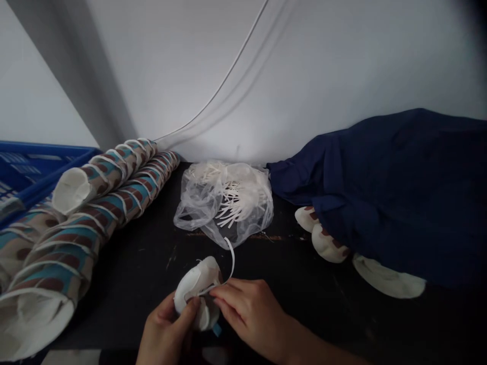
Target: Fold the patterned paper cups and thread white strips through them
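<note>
My left hand [169,324] holds a small white fabric cup-shaped piece [198,279] by its near edge, thumb on top. A narrow white strip [232,256] curves up from the piece, its loose end in the air. My right hand [253,312] pinches that strip against the opening of the piece. A small blue tab [216,329] shows under the piece. Beyond the hands lies a clear plastic bag [198,203] with many white strips [232,203] in it.
Stacks of patterned fabric cups with white rims [102,208] lie at left beside a blue plastic crate [41,152]. A dark blue cloth [388,187] covers more white-rimmed pieces [327,246] at right. The black table [140,274] meets a white wall with a cable [224,81].
</note>
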Demonstrator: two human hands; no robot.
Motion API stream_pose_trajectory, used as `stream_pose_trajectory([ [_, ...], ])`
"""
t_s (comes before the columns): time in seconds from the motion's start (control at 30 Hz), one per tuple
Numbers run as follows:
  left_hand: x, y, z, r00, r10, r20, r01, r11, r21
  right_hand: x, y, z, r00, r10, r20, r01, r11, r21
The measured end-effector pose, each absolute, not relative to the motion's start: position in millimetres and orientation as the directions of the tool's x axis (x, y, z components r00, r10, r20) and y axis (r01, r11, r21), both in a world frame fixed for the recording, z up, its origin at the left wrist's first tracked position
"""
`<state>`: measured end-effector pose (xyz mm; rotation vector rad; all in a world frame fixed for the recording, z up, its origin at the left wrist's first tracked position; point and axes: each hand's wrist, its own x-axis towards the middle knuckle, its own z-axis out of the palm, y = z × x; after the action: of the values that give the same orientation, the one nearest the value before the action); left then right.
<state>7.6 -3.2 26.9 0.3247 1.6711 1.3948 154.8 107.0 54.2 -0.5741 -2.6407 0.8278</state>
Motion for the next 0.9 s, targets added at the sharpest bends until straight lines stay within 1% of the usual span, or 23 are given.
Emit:
stream_pose_trajectory([
  [0.07, 7.0, -5.0, 26.7, -0.563, 0.711, -0.421, -0.262, 0.330, 0.907, 154.0, 105.1, 55.5, -0.877, 0.460, 0.142, 0.321, 0.779, -0.539],
  [0.1, 6.4, -5.8, 26.6, -0.578, 0.727, -0.370, -0.182, 0.327, 0.927, 153.0, 103.2, 55.6, -0.879, 0.460, 0.121, 0.347, 0.794, -0.499],
  [0.17, 4.9, -6.3, 26.2, -0.613, 0.762, -0.210, 0.047, 0.300, 0.953, 149.6, 97.3, 53.9, -0.886, 0.454, 0.091, 0.389, 0.836, -0.388],
  [0.23, 3.0, -4.7, 25.0, -0.595, 0.803, -0.031, 0.273, 0.238, 0.932, 144.1, 89.8, 50.2, -0.889, 0.448, 0.090, 0.415, 0.874, -0.251],
  [0.27, 1.8, -3.1, 24.0, -0.571, 0.820, 0.038, 0.356, 0.205, 0.911, 140.7, 86.3, 48.3, -0.889, 0.448, 0.094, 0.428, 0.886, -0.179],
  [0.33, -0.6, 1.2, 20.8, -0.523, 0.843, 0.127, 0.474, 0.164, 0.865, 133.1, 82.5, 45.9, -0.894, 0.437, 0.099, 0.432, 0.899, -0.069],
  [0.37, -1.8, 3.4, 18.7, -0.503, 0.851, 0.154, 0.518, 0.154, 0.841, 129.2, 83.1, 45.8, -0.898, 0.431, 0.089, 0.427, 0.902, -0.061],
  [0.43, -4.2, 6.8, 13.9, -0.484, 0.854, 0.192, 0.589, 0.155, 0.793, 121.9, 89.6, 47.8, -0.907, 0.417, 0.049, 0.409, 0.904, -0.127],
  [0.47, -5.3, 7.7, 11.5, -0.477, 0.854, 0.208, 0.616, 0.156, 0.772, 118.8, 94.8, 49.3, -0.911, 0.411, 0.021, 0.398, 0.895, -0.202],
  [0.5, -6.2, 8.1, 9.2, -0.474, 0.851, 0.226, 0.637, 0.154, 0.755, 116.3, 100.4, 50.6, -0.907, 0.421, -0.013, 0.405, 0.862, -0.304],
  [0.57, -7.8, 7.7, 5.2, -0.463, 0.847, 0.262, 0.672, 0.142, 0.727, 112.8, 110.1, 52.1, -0.878, 0.470, -0.085, 0.447, 0.745, -0.494],
  [0.63, -8.9, 7.1, 2.2, -0.444, 0.847, 0.292, 0.705, 0.129, 0.697, 111.4, 114.2, 51.5, -0.850, 0.510, -0.128, 0.472, 0.631, -0.616],
  [0.67, -9.2, 7.0, 1.1, -0.433, 0.848, 0.305, 0.722, 0.124, 0.681, 111.1, 114.2, 50.9, -0.845, 0.520, -0.121, 0.470, 0.616, -0.632],
  [0.7, -9.4, 7.3, 0.4, -0.425, 0.848, 0.317, 0.737, 0.121, 0.665, 110.9, 113.0, 50.6, -0.853, 0.514, -0.090, 0.458, 0.656, -0.600],
  [0.73, -9.6, 7.9, -0.1, -0.418, 0.848, 0.326, 0.750, 0.120, 0.650, 110.3, 111.4, 50.7, -0.873, 0.485, -0.055, 0.436, 0.725, -0.534],
  [0.8, -10.6, 9.4, -0.1, -0.421, 0.843, 0.334, 0.760, 0.127, 0.637, 107.6, 108.4, 53.3, -0.917, 0.400, -0.001, 0.376, 0.861, -0.342],
  [0.83, -11.5, 10.1, 0.3, -0.430, 0.840, 0.331, 0.754, 0.133, 0.643, 105.2, 107.7, 55.9, -0.931, 0.365, 0.002, 0.353, 0.901, -0.253],
  [0.87, -13.0, 10.3, 0.8, -0.444, 0.834, 0.327, 0.741, 0.137, 0.657, 102.3, 107.6, 59.1, -0.936, 0.353, -0.013, 0.348, 0.914, -0.208],
  [0.9, -15.0, 10.1, 1.4, -0.461, 0.825, 0.325, 0.726, 0.140, 0.673, 99.0, 108.0, 62.8, -0.933, 0.359, -0.028, 0.356, 0.910, -0.214],
])
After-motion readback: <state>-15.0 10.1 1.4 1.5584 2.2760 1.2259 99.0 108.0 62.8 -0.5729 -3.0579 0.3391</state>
